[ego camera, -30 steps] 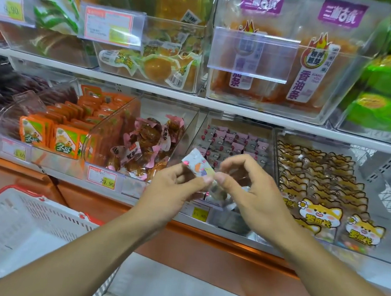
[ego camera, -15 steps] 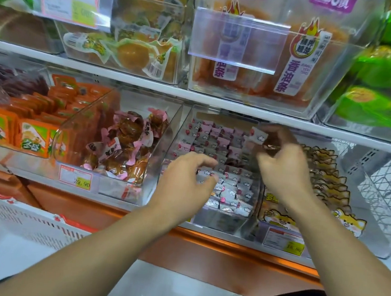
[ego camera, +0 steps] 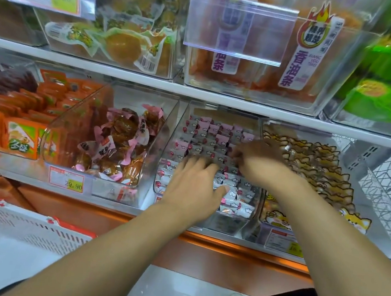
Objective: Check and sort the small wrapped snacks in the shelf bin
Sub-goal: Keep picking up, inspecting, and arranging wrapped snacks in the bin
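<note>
Head view: both hands are down in the clear shelf bin [ego camera: 162, 175] that sits on the lower shelf, between a bin of brown snacks in pink wrappers [ego camera: 118, 139] on its left and a bin of cat-face packets [ego camera: 313, 165] on its right. The bin is filled with rows of small wrapped snacks [ego camera: 206, 129], white and pink, packed close from the back wall to the front lip.

The left hand [ego camera: 193, 186] lies palm-down over the front rows, fingers fairly straight and spread, fingertips touching the wrappers; its grip is loose and holds nothing that shows. The right hand [ego camera: 258, 159] reaches further back along the bin's right side. It is blurred, its fingers bent down among the snacks, and I cannot tell whether its grip has closed on one.

A price tag [ego camera: 67, 180] reading 29.90 is fixed to the shelf edge below the pink-wrapper bin. Further left stand orange packets [ego camera: 19, 136] in rows. On the upper shelf, 1 clear bin holds yellowish sealed packs [ego camera: 118, 43], and the next holds orange packs with a flame label [ego camera: 315, 28] behind an empty clear tag holder [ego camera: 238, 27]. Green packages [ego camera: 390, 79] fill the top right corner. A white basket with a red rim [ego camera: 36, 230] sits at lower left.
</note>
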`<state>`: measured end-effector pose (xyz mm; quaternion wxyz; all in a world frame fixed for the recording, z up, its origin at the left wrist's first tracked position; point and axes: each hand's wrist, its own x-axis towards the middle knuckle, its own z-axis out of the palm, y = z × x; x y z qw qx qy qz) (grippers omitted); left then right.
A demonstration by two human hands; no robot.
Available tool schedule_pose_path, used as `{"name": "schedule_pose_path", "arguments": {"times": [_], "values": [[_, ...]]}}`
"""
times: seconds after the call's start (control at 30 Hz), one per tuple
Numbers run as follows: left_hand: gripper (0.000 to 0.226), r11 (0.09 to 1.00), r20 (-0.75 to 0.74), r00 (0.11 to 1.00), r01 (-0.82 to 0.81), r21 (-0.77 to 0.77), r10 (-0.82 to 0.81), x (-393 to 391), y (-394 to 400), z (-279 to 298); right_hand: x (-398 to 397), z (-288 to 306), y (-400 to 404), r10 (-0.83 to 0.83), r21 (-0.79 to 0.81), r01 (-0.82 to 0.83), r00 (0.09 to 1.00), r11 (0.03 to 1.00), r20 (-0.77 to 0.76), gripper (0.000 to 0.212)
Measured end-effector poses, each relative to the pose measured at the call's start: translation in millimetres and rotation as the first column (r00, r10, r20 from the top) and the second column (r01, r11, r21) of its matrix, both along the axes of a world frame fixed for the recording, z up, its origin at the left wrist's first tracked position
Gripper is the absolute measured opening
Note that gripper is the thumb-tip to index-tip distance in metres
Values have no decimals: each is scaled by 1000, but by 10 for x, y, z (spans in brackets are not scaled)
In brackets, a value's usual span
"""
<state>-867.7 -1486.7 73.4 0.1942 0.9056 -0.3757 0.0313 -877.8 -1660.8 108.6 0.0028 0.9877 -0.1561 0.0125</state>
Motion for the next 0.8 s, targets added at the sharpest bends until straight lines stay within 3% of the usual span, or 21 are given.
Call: {"name": "schedule_pose_path", "arguments": {"times": [0.07,0.13,0.33,0.43,0.53,0.67,0.8], "values": [[54,1000,8,1000,-4,2,4,9,-20,-11,8,25,-10,41,-105,-50,996,993,-85,38],[53,1000,21,1000,-4,3,4,17,-47,-11,-3,88,-15,51,-105,-64,991,992,-127,49],[54,998,3,999,48,28,-48,22,-186,-7,-94,411,-185,-172,58,168,983,984,66,54],[58,996,-11,997,71,57,-71,24,-268,-16,-75,398,-168,-190,41,188,981,981,37,45],[66,991,-19,996,91,101,-89,46,-341,-23,-1,322,-99,-186,-99,183,982,978,-26,34],[75,974,-48,995,99,204,-91,90,-418,-23,109,186,-53,-204,-175,177,967,968,-150,39],[76,966,-65,995,84,243,-70,90,-452,-16,178,89,-29,-225,-187,205,970,961,-95,14]]}}
